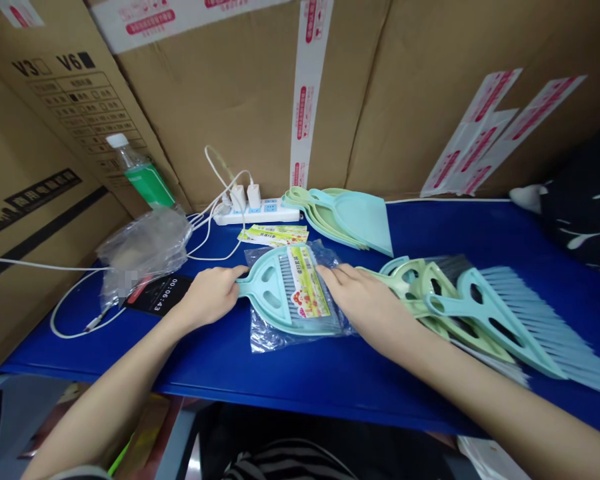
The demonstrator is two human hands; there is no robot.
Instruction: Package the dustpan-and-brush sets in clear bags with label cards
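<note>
A light-blue dustpan [267,323] with a brush [287,283] nested in it lies in front of me, its handle pointing left. My left hand [215,293] is closed around that handle. A yellow-green printed label card [310,280] rests over the bristles. Clear plastic bag [265,341] film shows beneath the set and around its right side; how far the set is inside it I cannot tell. My right hand [357,293] grips the bag at the dustpan's wide end, with its thumb hidden.
Several brushes [490,313] lie at right, partly behind my right forearm. Stacked dustpans [365,217], label cards [275,235] and a power strip [270,212] are along the back. Plastic bags [145,247], a phone [163,297], cables and a bottle [147,180] are on the left.
</note>
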